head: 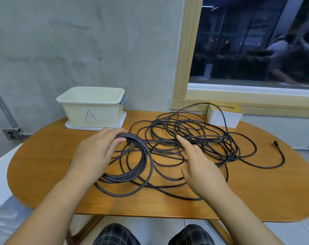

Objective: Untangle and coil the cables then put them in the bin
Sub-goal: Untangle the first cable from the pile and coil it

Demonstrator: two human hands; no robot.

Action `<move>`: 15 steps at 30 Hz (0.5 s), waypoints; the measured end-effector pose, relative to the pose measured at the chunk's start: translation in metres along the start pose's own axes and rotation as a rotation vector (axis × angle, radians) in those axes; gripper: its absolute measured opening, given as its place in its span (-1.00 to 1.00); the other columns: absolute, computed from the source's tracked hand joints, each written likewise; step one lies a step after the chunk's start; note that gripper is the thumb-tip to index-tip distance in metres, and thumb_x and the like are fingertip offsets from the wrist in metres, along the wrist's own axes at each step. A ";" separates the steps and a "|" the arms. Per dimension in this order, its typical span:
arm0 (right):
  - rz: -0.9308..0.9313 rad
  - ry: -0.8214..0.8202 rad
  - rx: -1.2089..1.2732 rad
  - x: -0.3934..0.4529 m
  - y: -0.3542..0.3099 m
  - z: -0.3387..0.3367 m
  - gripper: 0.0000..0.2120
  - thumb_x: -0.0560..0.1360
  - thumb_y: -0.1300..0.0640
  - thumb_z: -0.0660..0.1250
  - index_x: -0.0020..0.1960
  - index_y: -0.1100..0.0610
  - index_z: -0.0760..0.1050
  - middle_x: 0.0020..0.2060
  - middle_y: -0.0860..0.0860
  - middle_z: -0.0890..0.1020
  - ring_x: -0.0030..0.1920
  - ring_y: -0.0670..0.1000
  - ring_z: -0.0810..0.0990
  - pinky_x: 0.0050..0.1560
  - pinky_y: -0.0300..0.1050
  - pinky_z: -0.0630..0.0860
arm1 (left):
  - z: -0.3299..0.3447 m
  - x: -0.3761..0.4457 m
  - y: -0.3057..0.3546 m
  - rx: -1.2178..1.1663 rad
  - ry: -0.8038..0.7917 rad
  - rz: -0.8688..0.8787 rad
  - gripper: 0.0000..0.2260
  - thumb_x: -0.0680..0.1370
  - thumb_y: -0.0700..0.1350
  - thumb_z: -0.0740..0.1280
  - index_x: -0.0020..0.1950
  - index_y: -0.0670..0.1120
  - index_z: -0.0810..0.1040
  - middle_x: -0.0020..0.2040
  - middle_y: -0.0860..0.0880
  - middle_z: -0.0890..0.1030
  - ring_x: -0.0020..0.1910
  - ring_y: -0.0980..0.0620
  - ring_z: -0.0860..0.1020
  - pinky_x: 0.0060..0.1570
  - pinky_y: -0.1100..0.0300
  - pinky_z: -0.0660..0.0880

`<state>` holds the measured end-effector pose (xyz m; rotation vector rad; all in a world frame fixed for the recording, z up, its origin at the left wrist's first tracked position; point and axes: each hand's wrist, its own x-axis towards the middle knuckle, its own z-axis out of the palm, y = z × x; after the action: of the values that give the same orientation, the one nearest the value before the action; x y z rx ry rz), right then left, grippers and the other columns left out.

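Plaid-clad knees [115, 234] sit lowest in view, just below the near edge of the oval wooden surface [256, 191]. Taking the cream bin [92, 106] marked "A" as the landmark: it stands at the far left of the surface on a white tray [122, 119], close to the grey wall, and nothing can be seen inside it from this angle.

Nearer the person than the bin, and slightly to its right, the left hand [95, 152] grips a coil of thick braided cable [141, 156], fingers curled over the top of the bundled loops. The coil's lower loops rest on the surface, with one loose turn sagging wider than the others.

Further right of the bin, the right hand [201, 168] hovers over the mess with its fingers relaxed and the index finger stretched out, its tip at the strands of the tangled thin cable [194, 131]; it grasps nothing. That tangle spreads across the middle of the surface, well to the right of the bin, and one end trails out to a plug [275, 142] lying far right.

A white box with a yellow top [224, 115] stands beyond the tangle, under the window frame [183, 59], level with the bin, and one strand arches up against it.
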<state>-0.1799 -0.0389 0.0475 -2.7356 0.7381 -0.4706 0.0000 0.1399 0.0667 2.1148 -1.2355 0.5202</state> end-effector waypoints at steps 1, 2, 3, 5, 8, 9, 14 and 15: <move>-0.052 0.006 -0.014 0.000 0.000 0.001 -0.23 0.50 0.31 0.20 0.51 -0.19 -0.09 0.32 -0.10 0.29 -0.14 -0.15 0.49 -0.32 -0.32 0.42 | 0.000 0.000 -0.001 -0.014 0.007 0.001 -0.60 0.55 0.17 0.05 0.15 0.03 0.57 -0.02 0.11 0.60 -0.07 0.07 0.56 -0.23 0.30 0.36; -0.112 0.016 -0.042 0.001 -0.001 0.000 -0.19 0.46 0.38 0.21 0.52 -0.16 -0.03 0.44 -0.09 0.16 0.05 -0.12 0.45 -0.17 -0.32 0.46 | 0.000 0.000 -0.001 -0.028 0.017 -0.001 -0.58 0.55 0.18 0.02 0.14 0.04 0.57 -0.03 0.13 0.60 -0.07 0.10 0.54 -0.22 0.33 0.35; -0.165 0.019 -0.079 0.002 -0.003 0.000 -0.19 0.43 0.42 0.21 0.52 -0.11 0.03 0.49 -0.10 0.08 0.24 -0.07 0.35 0.04 -0.24 0.48 | 0.000 0.001 -0.001 -0.039 0.029 -0.002 -0.58 0.55 0.18 0.01 0.14 0.04 0.57 -0.03 0.14 0.59 -0.07 0.12 0.53 -0.21 0.35 0.34; -0.193 -0.004 -0.142 0.003 -0.004 0.000 -0.26 0.45 0.40 0.19 0.53 -0.01 0.06 0.51 -0.12 0.05 0.42 -0.03 0.14 0.35 -0.14 0.31 | -0.001 0.004 -0.002 -0.043 0.053 -0.003 -0.58 0.56 0.18 0.01 0.13 0.04 0.57 -0.04 0.13 0.59 -0.08 0.13 0.52 -0.21 0.36 0.34; -0.090 -0.017 -0.169 0.008 0.001 0.000 -0.41 0.52 0.28 0.15 0.51 0.06 0.11 0.47 -0.09 0.16 0.41 -0.04 0.17 0.37 -0.17 0.23 | -0.007 0.011 -0.003 -0.043 0.104 -0.009 -0.59 0.56 0.17 0.01 0.12 0.02 0.56 -0.05 0.08 0.60 -0.07 0.11 0.51 -0.22 0.25 0.34; -0.056 -0.021 -0.174 0.009 0.003 0.001 -0.46 0.54 0.26 0.14 0.49 0.07 0.17 0.43 -0.07 0.22 0.39 -0.03 0.22 0.34 -0.16 0.27 | -0.009 0.014 -0.003 -0.049 0.123 -0.010 -0.58 0.56 0.16 0.01 0.12 0.01 0.56 -0.05 0.08 0.60 -0.06 0.12 0.49 -0.21 0.25 0.33; -0.096 -0.151 -0.306 0.020 0.000 0.014 -0.53 0.54 0.30 0.15 0.42 0.06 0.25 0.24 0.02 0.45 0.25 0.06 0.38 0.20 -0.06 0.38 | -0.010 0.022 0.002 -0.085 0.158 0.013 -0.58 0.56 0.15 0.03 0.14 -0.02 0.57 -0.05 0.11 0.57 -0.07 0.15 0.47 -0.18 0.23 0.31; -0.138 -0.173 -0.342 0.022 -0.003 0.018 -0.55 0.55 0.29 0.15 0.42 0.07 0.26 0.24 0.03 0.45 0.26 0.07 0.37 0.21 -0.05 0.36 | -0.008 0.022 0.003 -0.101 0.158 0.014 -0.58 0.56 0.14 0.03 0.14 -0.02 0.57 -0.04 0.12 0.57 -0.05 0.17 0.46 -0.17 0.23 0.31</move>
<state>-0.1543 -0.0450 0.0373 -3.1099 0.6387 -0.1392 0.0076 0.1311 0.0870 1.9430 -1.1634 0.6061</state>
